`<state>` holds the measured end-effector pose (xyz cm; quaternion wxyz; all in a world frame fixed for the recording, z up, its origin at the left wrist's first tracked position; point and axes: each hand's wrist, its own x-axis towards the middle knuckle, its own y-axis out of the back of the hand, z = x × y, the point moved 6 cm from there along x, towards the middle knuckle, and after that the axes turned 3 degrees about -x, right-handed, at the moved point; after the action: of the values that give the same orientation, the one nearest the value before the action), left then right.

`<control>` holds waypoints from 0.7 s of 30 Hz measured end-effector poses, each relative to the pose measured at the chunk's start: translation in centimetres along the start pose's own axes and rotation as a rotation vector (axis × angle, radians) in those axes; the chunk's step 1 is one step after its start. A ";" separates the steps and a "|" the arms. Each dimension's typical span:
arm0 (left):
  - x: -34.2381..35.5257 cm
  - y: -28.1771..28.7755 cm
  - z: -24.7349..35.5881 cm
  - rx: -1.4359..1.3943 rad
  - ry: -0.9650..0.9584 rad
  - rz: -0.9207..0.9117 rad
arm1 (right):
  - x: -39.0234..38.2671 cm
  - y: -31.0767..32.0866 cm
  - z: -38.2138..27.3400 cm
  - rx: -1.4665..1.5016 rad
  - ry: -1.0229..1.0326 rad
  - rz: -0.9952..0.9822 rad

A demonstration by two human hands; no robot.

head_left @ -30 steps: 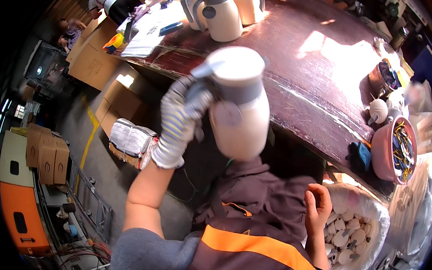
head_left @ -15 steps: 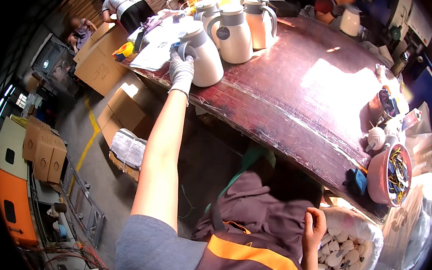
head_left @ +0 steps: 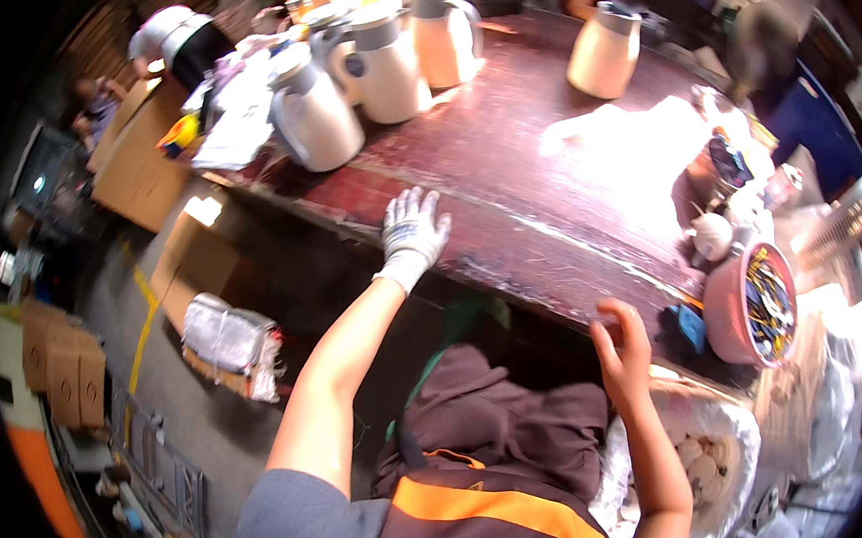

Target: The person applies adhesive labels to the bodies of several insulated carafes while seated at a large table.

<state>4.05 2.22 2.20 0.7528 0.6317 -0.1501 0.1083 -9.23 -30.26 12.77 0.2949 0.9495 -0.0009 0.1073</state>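
My left hand [head_left: 415, 230], in a white knit glove, rests over the table's near edge with its fingers spread and nothing in it. Just beyond it to the left stands a pale vacuum jug [head_left: 323, 122] with a grey top and handle. Close behind are another jug [head_left: 389, 78] with a round dark tag and a third jug [head_left: 442, 40]. My bare right hand [head_left: 627, 353] hovers by the near edge, left of the pink bucket [head_left: 726, 302]. Its fingers are bent, thumb apart, and it holds nothing visible. Farther back a single jug [head_left: 604, 56] stands upright on the dark red table [head_left: 506, 124].
Dark and yellow small pieces fill the bucket; a blue object [head_left: 688, 327] lies beside it. Below right sits a plastic-lined box [head_left: 740, 431] of pale parts. Papers [head_left: 236, 125] and yellow tape [head_left: 178, 136] lie at the table's left. Cartons [head_left: 74, 374] stand on the floor.
My left hand has let go of the near jug and come back right, opening. My right hand has risen toward the table edge. The far jug, earlier at another person's hand, now stands on the table.
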 end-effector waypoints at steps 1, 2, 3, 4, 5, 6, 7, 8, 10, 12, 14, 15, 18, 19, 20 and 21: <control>0.2 0.1 0.9 -0.033 -0.034 0.031 | 1.7 0.4 0.7 -0.028 0.008 0.019; 0.6 0.0 1.5 -0.064 -0.048 0.033 | 3.9 0.9 0.3 -0.096 0.062 0.049; 0.3 -0.6 1.2 -0.081 -0.046 0.021 | 6.0 1.2 0.5 -0.182 0.094 0.081; 0.1 -0.5 1.5 -0.090 -0.043 0.024 | 8.0 1.5 0.1 -0.235 0.108 0.092; 0.6 -0.3 1.9 -0.101 -0.044 0.031 | 11.6 2.3 -1.0 -0.287 0.179 0.129; 0.2 0.0 1.3 -0.101 -0.028 0.027 | 12.1 1.5 -1.0 -0.311 0.157 0.097; 0.4 0.1 1.5 -0.104 -0.025 0.029 | 14.8 1.9 -1.4 -0.397 0.227 0.145; 0.7 0.3 1.9 -0.112 -0.028 0.030 | 17.7 2.4 -1.8 -0.484 0.298 0.194; 0.4 0.4 1.8 -0.108 -0.020 0.026 | 20.8 1.5 -1.0 -0.491 0.354 0.190; 0.3 0.7 1.4 -0.104 -0.010 0.031 | 25.2 0.7 -2.7 -0.549 0.329 0.149; 0.7 0.3 2.0 -0.119 -0.028 0.028 | 29.1 1.9 -2.2 -0.719 0.386 0.251; 0.8 0.3 2.2 -0.128 -0.026 0.026 | 30.6 2.2 -2.2 -0.752 0.353 0.250; 0.9 0.4 2.0 -0.131 -0.025 0.032 | 32.0 3.0 -2.2 -0.705 0.189 0.194; 0.5 0.5 1.7 -0.116 -0.019 0.040 | 31.3 2.6 -2.5 -0.703 0.189 0.186; 0.6 0.8 1.3 -0.119 -0.014 0.026 | 29.9 2.3 -2.9 -0.617 0.175 0.179; 0.2 0.7 1.4 -0.122 -0.008 0.039 | 28.3 2.3 -3.2 -0.531 0.160 0.174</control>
<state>3.92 0.98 3.13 0.7871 0.5818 -0.1719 0.1111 17.63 -28.64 22.36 0.5221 0.8239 -0.0873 0.2026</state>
